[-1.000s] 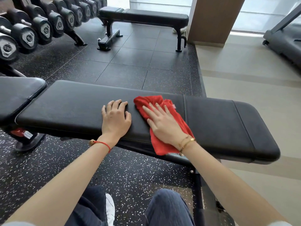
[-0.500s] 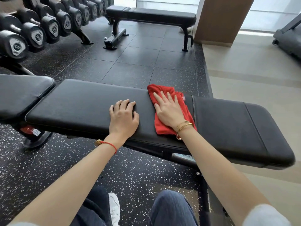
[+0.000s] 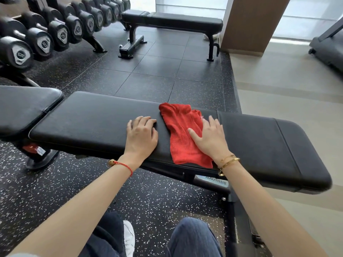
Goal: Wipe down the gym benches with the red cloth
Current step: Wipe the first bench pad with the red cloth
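1. Your right hand (image 3: pixel 209 140) lies flat with the fingers spread on the red cloth (image 3: pixel 182 134), palm pressing its right edge down onto the pad; it clamps nothing, it only presses.
2. Your left hand (image 3: pixel 142 134) rests palm-down on the bare pad just at 9 o'clock of the cloth, fingers lightly curled at the tips, apart from the fabric and holding nothing.
3. The cloth is crumpled and stretched across the near bench (image 3: pixel 96 117), the table you are working on, from its far edge at 12 o'clock to its near edge at 6 o'clock, where one corner hangs slightly over.
4. The cloth sits just to the 9 o'clock side of the seam that divides the long pad from the shorter pad at 3 o'clock.
5. A red string bracelet (image 3: pixel 123 166) circles your left wrist, and gold bangles (image 3: pixel 227 160) circle your right.
6. At 12 o'clock, well apart across the black rubber floor (image 3: pixel 157 71), stands a second bench (image 3: pixel 178 20).
7. A dumbbell rack (image 3: pixel 55 32) fills the 10 o'clock corner.
8. A treadmill (image 3: pixel 326 45) shows partly at 2 o'clock on the pale floor.
9. Your knees in blue jeans (image 3: pixel 193 238) and one white shoe (image 3: pixel 129 236) show at 6 o'clock.
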A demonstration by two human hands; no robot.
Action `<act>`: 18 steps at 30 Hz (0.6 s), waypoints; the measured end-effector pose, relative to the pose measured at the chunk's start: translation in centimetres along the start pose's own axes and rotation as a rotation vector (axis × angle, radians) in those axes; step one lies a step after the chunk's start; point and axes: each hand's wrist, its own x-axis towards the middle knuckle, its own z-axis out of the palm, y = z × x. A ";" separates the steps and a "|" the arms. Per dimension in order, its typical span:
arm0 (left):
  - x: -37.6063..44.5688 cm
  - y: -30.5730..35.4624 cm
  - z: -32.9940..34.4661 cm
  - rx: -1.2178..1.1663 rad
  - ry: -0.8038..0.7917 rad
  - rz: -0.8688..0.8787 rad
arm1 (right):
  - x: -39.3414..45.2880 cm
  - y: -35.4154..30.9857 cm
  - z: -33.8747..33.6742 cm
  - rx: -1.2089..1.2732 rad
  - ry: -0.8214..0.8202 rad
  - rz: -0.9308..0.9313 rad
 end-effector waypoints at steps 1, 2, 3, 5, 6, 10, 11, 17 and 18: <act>0.0 0.1 0.0 -0.005 0.000 0.004 | -0.1 0.2 0.2 0.007 -0.014 0.003; 0.0 0.1 0.0 -0.009 0.001 0.005 | -0.2 0.2 0.4 0.027 0.000 -0.007; 0.0 0.1 -0.1 -0.011 0.001 0.004 | -0.2 0.1 0.5 0.058 0.025 -0.025; 0.0 0.2 -0.1 -0.012 0.000 0.003 | -0.1 -0.4 0.6 0.138 0.083 -0.071; 0.0 0.2 -0.2 -0.013 -0.001 0.003 | 0.0 -0.6 0.7 0.175 0.118 -0.090; 0.0 0.2 -0.4 -0.012 -0.001 0.009 | 0.0 -1.4 0.8 0.295 0.209 -0.088; 0.0 0.2 -0.4 -0.011 0.000 0.015 | 0.0 -1.6 0.8 0.311 0.214 -0.091; 0.3 -0.1 -0.9 -0.038 0.015 0.068 | 0.6 -2.0 0.1 0.620 0.223 -0.025; 0.4 -0.2 -0.9 -0.047 0.024 0.079 | 0.9 -1.8 0.1 0.638 0.209 -0.014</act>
